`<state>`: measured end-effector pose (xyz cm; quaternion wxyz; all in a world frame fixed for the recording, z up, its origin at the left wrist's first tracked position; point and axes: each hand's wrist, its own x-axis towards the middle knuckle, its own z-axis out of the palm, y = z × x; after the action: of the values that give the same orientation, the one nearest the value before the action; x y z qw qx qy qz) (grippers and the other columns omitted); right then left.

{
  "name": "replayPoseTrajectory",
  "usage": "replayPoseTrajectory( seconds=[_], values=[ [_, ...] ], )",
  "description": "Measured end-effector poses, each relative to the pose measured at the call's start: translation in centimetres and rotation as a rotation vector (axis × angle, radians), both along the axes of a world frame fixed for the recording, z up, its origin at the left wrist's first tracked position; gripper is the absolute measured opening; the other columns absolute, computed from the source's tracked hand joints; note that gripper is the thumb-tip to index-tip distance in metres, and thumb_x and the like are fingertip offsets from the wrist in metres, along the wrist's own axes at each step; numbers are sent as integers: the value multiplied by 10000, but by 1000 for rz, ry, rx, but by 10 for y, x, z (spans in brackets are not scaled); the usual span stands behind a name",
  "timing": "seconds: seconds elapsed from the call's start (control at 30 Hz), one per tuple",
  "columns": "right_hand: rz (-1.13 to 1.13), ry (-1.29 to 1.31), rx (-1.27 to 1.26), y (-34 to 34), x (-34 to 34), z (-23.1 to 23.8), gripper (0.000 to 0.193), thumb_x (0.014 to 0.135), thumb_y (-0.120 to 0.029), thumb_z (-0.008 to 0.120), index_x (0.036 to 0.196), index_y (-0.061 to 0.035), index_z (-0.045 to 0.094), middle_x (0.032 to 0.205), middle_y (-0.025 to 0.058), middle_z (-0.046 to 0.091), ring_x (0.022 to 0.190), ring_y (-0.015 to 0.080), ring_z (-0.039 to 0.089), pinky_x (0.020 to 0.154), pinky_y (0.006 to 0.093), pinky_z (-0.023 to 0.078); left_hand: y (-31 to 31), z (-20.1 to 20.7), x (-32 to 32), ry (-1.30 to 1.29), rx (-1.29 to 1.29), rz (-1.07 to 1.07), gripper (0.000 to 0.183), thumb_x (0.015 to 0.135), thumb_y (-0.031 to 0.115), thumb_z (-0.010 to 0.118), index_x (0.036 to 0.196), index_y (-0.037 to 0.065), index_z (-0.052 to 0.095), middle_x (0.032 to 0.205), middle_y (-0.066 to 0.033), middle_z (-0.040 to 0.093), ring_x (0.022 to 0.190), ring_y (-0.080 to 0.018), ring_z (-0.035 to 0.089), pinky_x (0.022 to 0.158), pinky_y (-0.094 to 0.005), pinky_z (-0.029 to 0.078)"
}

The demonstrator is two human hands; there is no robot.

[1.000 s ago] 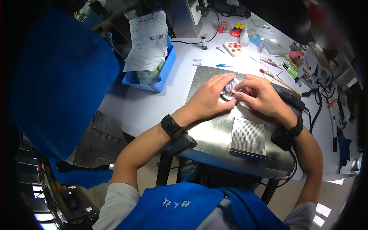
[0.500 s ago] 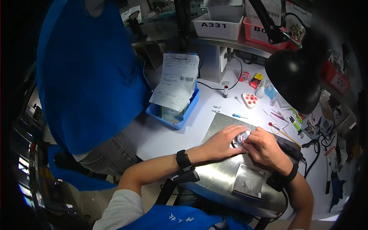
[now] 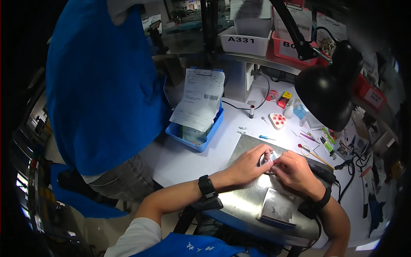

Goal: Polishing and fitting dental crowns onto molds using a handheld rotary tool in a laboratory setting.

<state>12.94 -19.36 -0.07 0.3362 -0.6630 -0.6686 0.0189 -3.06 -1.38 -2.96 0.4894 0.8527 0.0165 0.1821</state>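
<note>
My left hand point(image 3: 251, 163) and my right hand point(image 3: 296, 172) meet over a metal plate point(image 3: 233, 188) at the front of the bench. Between their fingertips is a small shiny silvery-white piece point(image 3: 273, 156), mostly covered, so its kind cannot be made out. Left fingers and thumb curl round its left side. On the other side, the right thumb and fingers pinch at it. Just nearer to me lies a shallow box with a silvery mesh-like grid point(image 3: 277, 205). A dark handpiece-like tool point(image 3: 322, 171) rests to the right of my right hand.
A blue bin with papers point(image 3: 201, 143) stands left of the plate. Beyond my hands are a blue-handled small tool point(image 3: 267, 137) and a white palette with red spots point(image 3: 277, 121). A black lamp point(image 3: 323, 96) hangs at right. Another person in blue point(image 3: 102, 94) stands at left.
The whole view has shifted slightly. My fingers have changed their hold on the silvery-white piece, with the left fingertips now curled over its top; the red marks seen on it earlier are hidden.
</note>
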Motion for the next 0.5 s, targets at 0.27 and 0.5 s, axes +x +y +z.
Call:
replayPoseTrajectory(
  seconds=[0.27, 0.5],
  values=[
    [36, -27, 14, 3, 1, -2, 106, 874, -120, 811, 925, -54, 745, 868, 109, 715, 824, 315, 683, 727, 424, 563, -4, -3, 4, -93, 101, 27, 184, 1041, 167, 669, 974, -4, 647, 1346, -205, 673, 1138, -354, 708, 1007, -416, 539],
    [25, -25, 24, 3, 1, -3, 106, 907, -124, 799, 915, -48, 725, 830, 97, 650, 819, 304, 665, 727, 424, 548, 3, -2, 5, -93, 77, -9, 190, 1056, 183, 669, 1011, -1, 680, 1334, -186, 688, 1219, -331, 680, 1079, -422, 508]
  ],
)
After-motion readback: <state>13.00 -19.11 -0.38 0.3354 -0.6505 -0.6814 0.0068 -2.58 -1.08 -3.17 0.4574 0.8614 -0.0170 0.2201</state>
